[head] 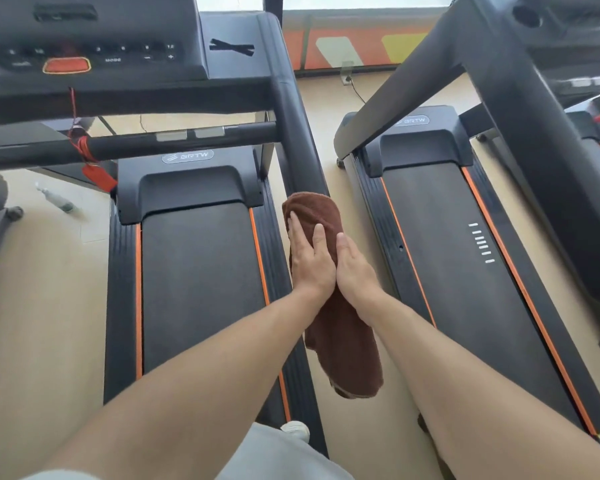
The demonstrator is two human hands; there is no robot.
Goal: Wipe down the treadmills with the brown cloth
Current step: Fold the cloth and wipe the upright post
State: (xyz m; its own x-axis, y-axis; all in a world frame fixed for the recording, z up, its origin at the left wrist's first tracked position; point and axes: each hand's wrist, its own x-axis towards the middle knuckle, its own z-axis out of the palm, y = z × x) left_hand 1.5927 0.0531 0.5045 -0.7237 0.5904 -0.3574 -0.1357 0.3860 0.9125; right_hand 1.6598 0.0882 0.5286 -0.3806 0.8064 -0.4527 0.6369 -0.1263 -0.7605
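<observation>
I had the brown cloth (329,296) draped over the right handrail (300,147) of the nearer treadmill (194,271), the sloping black bar that ran down from the console (94,46) toward me, so the fabric wrapped the rail rather than lying flat on it. My left hand (310,261) lay on the cloth's left face with fingers straight and pressed flat, gripping nothing; I judged that an open palm spread pressure along the bar. My right hand (355,275) sat just beside it on the other side, thumb up on top, and its fingers dropped out of sight behind the fabric, so I could not tell how far they curled round. Together the two hands sandwiched the rail through the cloth, which seemed meant to clean both faces in a single pass. The cloth's loose tail hung below my wrists, over the floor between this machine and the second treadmill (465,271) to the right, which stood well apart and was not yet touched.
</observation>
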